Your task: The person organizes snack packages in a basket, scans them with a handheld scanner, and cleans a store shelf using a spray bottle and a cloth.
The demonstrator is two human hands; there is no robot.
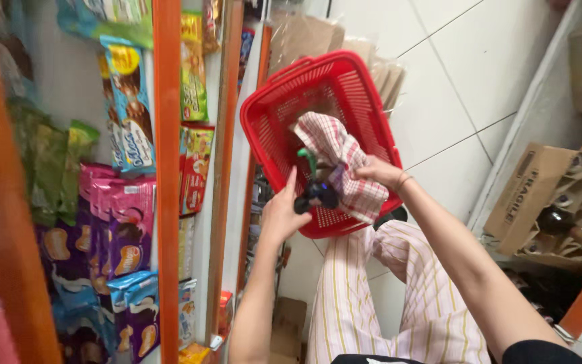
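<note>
Basket (365, 101), red plastic with a mesh wall, sits tilted at the centre of the frame, propped over the person's striped trousers (372, 296). Inside it lies a red-and-white checked cloth (345, 158), bunched up and spilling toward the lower rim. The right hand (380, 172), coming in from the lower right of the frame, has its grip closed on the cloth at its right edge. The left hand (281, 214), rising from the bottom centre, rests against the basket's lower left rim with fingers around a small dark object (319, 194) that has a green piece (309, 160) sticking up from it; what it is cannot be told. Along the left of the frame stand orange shelves (167, 168) hung with bright snack packets (129, 108). At the right edge, on the white tiled floor (453, 87), a cardboard box (547, 195) holds bottles.
</note>
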